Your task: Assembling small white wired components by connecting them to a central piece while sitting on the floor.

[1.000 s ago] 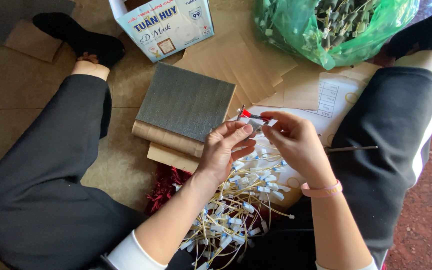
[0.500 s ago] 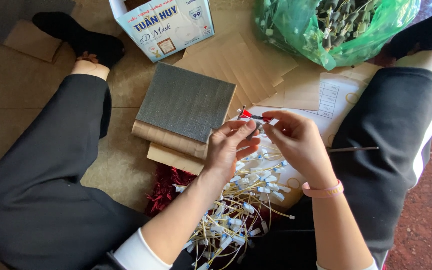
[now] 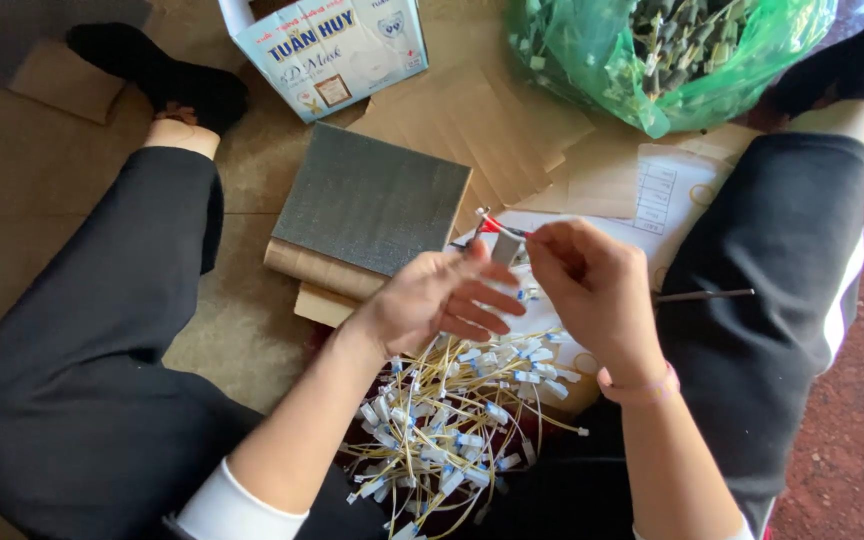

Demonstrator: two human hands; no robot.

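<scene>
I sit on the floor with legs spread. My left hand (image 3: 437, 300) and my right hand (image 3: 592, 285) meet above my lap and pinch a small grey connector piece with red and white wires (image 3: 500, 238) between their fingertips. A thin dark rod (image 3: 704, 295) sticks out to the right from behind my right hand. Below the hands lies a pile of yellow wires with small white connectors (image 3: 452, 420). How each finger grips the small piece is partly hidden.
A grey-topped block on stacked cardboard (image 3: 372, 205) lies left of the hands. A white and blue carton (image 3: 327, 50) stands at the top, a green plastic bag of dark parts (image 3: 672, 50) at top right. Brown paper sheets (image 3: 512, 130) and a printed paper sheet (image 3: 667, 190) cover the floor.
Both hands stay together over the wire pile; the fingers have shifted slightly on the small wired piece. Nothing else moved.
</scene>
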